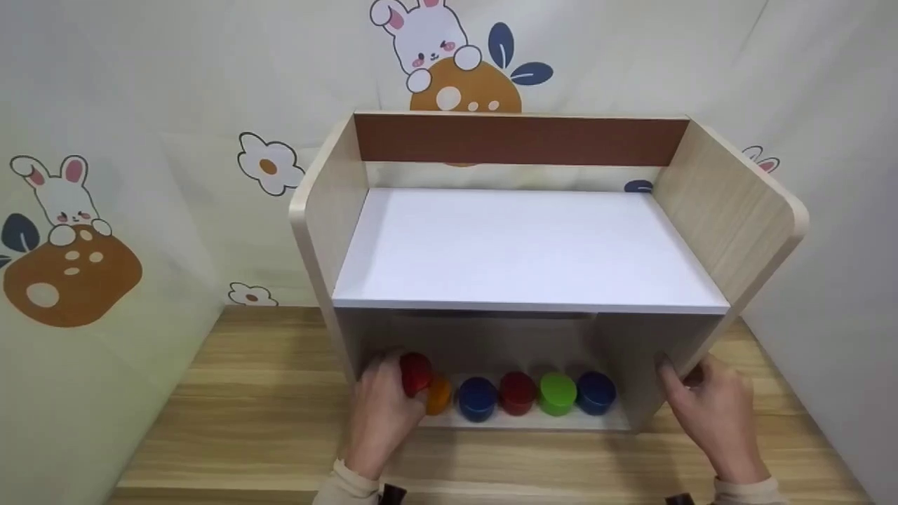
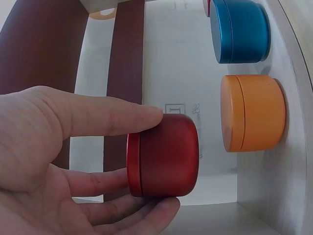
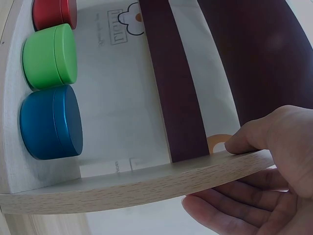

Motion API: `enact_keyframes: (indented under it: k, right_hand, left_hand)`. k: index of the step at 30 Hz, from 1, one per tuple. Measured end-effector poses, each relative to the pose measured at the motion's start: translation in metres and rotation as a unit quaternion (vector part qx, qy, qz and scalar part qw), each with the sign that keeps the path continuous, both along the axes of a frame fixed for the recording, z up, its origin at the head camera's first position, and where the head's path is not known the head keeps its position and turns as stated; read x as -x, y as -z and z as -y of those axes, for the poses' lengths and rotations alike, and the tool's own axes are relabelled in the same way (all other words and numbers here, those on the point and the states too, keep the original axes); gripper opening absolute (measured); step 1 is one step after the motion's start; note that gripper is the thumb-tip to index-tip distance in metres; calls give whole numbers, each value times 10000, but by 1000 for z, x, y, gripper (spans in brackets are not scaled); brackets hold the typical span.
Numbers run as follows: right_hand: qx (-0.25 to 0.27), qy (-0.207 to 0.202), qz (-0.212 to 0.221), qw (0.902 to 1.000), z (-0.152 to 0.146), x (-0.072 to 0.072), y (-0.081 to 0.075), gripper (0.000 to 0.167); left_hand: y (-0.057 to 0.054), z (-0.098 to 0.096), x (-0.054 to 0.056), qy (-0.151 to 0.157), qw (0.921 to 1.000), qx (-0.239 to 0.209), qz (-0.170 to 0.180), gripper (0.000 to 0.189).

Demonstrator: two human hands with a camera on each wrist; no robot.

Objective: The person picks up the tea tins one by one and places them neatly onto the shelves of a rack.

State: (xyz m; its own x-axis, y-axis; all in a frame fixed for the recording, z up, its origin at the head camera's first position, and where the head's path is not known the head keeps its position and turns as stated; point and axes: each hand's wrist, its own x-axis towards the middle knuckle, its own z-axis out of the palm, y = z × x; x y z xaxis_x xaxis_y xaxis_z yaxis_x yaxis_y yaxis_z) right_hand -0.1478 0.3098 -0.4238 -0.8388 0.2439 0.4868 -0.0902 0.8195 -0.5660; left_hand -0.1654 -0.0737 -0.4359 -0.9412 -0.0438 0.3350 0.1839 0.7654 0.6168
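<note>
My left hand [image 1: 382, 412] holds a red lidded tin [image 2: 168, 156] between thumb and fingers, inside the lower compartment of a small wooden shelf. In the left wrist view the tin is clear of the compartment's floor. An orange tin [image 2: 259, 113] stands beside it, partly covered by the held one in the head view. To its right a blue tin [image 1: 477, 400], a red tin [image 1: 518, 393], a green tin [image 1: 558, 394] and another blue tin [image 1: 596, 393] stand in a row. My right hand [image 1: 719, 417] grips the front edge of the right side panel [image 3: 146, 192], thumb inside and fingers outside.
The shelf's white upper board [image 1: 533, 245] lies over the tins, with raised side walls and a brown back rail [image 1: 523, 140]. The unit stands on a wood-grain table [image 1: 238, 400]. Behind hangs a pale cloth [image 1: 189, 91] printed with rabbits and flowers.
</note>
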Motion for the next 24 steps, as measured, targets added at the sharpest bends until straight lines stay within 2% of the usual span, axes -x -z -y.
enact_keyframes:
  k: [14, 20, 24]
  right_hand:
    - [21, 100, 178, 9998, 0, 0, -1, 27]
    - [-7, 56, -31, 10000, -1, 0, 1, 20]
    - [-41, 38, -70, 10000, -2, 1, 2, 18]
  left_hand:
    - [-4, 2, -1, 114, 9998, -64, 126, 47]
    - [-5, 2, -2, 144, 9996, -108, 208, 46]
    - [-4, 2, -2, 134, 9998, -55, 139, 45]
